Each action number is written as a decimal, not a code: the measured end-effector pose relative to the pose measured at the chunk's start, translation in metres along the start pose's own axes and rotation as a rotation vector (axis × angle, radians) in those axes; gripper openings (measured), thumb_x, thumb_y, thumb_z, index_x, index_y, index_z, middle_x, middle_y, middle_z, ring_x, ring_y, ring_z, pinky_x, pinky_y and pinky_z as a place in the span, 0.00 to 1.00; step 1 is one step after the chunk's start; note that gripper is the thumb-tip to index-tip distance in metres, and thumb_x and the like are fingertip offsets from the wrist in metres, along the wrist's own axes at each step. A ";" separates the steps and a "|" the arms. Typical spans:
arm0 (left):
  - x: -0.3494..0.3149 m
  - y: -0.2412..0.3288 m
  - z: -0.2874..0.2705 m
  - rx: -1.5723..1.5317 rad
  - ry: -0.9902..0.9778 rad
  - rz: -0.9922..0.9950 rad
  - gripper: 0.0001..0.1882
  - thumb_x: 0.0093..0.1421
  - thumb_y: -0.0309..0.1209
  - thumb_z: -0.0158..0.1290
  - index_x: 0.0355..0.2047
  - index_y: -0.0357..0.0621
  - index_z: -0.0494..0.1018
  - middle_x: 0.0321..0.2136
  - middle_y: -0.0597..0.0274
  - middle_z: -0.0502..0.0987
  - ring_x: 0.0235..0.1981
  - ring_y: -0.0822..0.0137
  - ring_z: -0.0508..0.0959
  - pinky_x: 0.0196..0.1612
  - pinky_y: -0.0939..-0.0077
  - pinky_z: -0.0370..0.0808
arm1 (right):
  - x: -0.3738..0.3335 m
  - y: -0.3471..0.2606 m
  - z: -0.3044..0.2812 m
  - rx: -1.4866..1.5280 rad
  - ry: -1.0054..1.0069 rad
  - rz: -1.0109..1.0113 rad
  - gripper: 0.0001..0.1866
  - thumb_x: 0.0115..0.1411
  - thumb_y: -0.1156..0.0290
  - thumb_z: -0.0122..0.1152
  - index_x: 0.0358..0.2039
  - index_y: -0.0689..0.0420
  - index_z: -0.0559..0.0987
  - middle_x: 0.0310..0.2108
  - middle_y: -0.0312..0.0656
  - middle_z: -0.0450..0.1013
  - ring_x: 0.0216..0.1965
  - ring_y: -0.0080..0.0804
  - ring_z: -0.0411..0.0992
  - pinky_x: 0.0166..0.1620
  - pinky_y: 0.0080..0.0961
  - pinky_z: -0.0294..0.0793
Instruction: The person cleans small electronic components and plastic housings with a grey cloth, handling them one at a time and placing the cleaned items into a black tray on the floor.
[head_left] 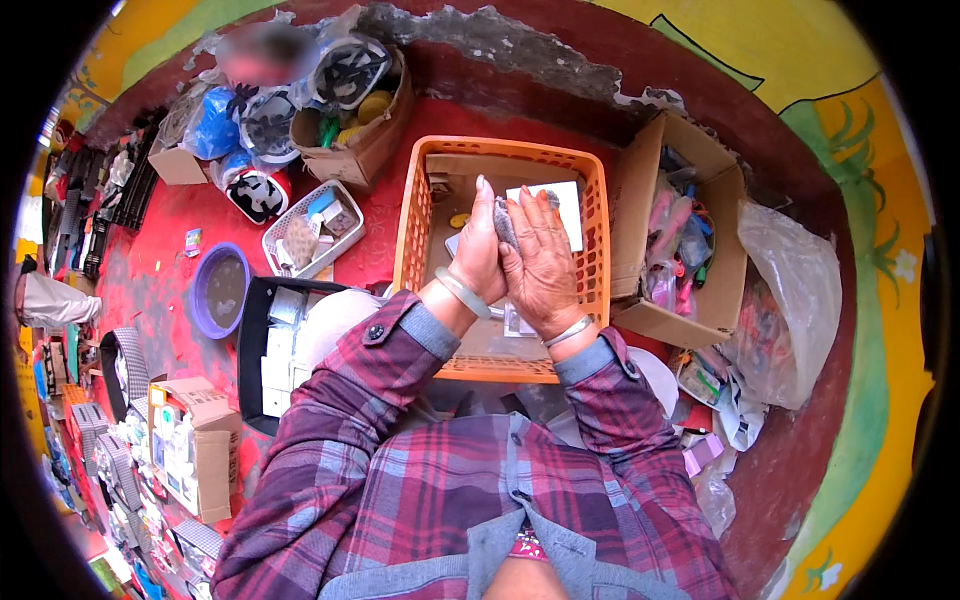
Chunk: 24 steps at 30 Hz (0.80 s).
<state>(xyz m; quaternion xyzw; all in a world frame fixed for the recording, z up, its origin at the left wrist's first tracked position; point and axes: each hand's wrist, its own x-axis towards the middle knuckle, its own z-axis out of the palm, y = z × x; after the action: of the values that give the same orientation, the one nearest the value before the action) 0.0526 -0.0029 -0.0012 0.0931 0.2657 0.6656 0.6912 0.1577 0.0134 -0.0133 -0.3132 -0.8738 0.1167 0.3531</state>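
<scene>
From my end I have an open carton [218, 462] of small packages at eight o'clock, then a purple basin [196, 290] at nine, on the red floor [150, 300]. A black tray [249, 350] packed with small white boxes [284, 308] sits between eight and nine, and a white basket [339, 250] of mixed items lies at ten, with a filled brown box [345, 166] beyond it at eleven. Twelve o'clock gives me the orange crate [510, 149], with both hands over it. The left hand [480, 248] has its fingers straight and together, palm turned inward; between the palms is a grey, fuzzy-looking piece [506, 228], mostly hidden, so I can't tell its kind. The right hand [545, 262] lies flat against it from the other side, fingers extended, so the two palms pin it together. Just past those fingers, inside the crate, is a white card [571, 216]. A large cardboard box [680, 319] of colourful goods stands at two, a clear plastic bag [800, 290] at three. I judge the handling to be midway: the piece is picked up and pressed, but its release isn't done. Whether the pressing has achieved anything, I can't tell.
</scene>
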 end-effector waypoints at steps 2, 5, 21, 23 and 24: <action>-0.004 -0.001 0.007 -0.016 -0.016 -0.011 0.38 0.64 0.59 0.27 0.56 0.37 0.61 0.54 0.53 0.67 0.56 0.61 0.66 0.61 0.66 0.59 | 0.008 0.012 -0.004 -0.022 0.002 0.000 0.24 0.60 0.65 0.51 0.56 0.59 0.67 0.59 0.50 0.60 0.63 0.45 0.55 0.63 0.39 0.51; 0.000 -0.017 0.002 0.065 -0.084 0.034 0.33 0.66 0.55 0.28 0.56 0.38 0.62 0.53 0.55 0.67 0.55 0.63 0.67 0.59 0.69 0.61 | 0.011 0.036 -0.007 0.147 0.103 0.226 0.21 0.63 0.64 0.46 0.54 0.59 0.69 0.57 0.52 0.62 0.61 0.46 0.58 0.62 0.37 0.55; -0.001 0.008 0.003 -0.051 -0.032 0.139 0.29 0.67 0.50 0.33 0.53 0.36 0.62 0.49 0.53 0.71 0.50 0.58 0.73 0.54 0.62 0.70 | 0.009 0.074 -0.046 0.972 0.379 0.744 0.20 0.67 0.62 0.43 0.56 0.57 0.68 0.42 0.39 0.72 0.38 0.22 0.70 0.44 0.18 0.70; 0.002 0.005 -0.001 -0.033 -0.054 0.105 0.28 0.67 0.49 0.32 0.54 0.37 0.62 0.50 0.53 0.71 0.50 0.58 0.72 0.55 0.62 0.69 | 0.013 0.058 -0.054 0.932 0.412 0.651 0.21 0.67 0.61 0.43 0.57 0.57 0.67 0.43 0.38 0.71 0.40 0.21 0.69 0.45 0.18 0.69; 0.004 0.001 -0.005 -0.009 -0.080 0.078 0.28 0.67 0.49 0.31 0.55 0.38 0.61 0.50 0.54 0.70 0.51 0.58 0.72 0.55 0.62 0.68 | 0.014 0.052 -0.052 0.913 0.420 0.574 0.21 0.67 0.61 0.43 0.57 0.56 0.66 0.45 0.39 0.71 0.42 0.23 0.69 0.47 0.19 0.69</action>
<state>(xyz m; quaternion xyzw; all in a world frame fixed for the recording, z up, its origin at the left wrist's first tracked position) 0.0496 0.0000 -0.0057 0.1269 0.2313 0.6890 0.6750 0.2100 0.0620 0.0093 -0.3700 -0.5262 0.5085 0.5724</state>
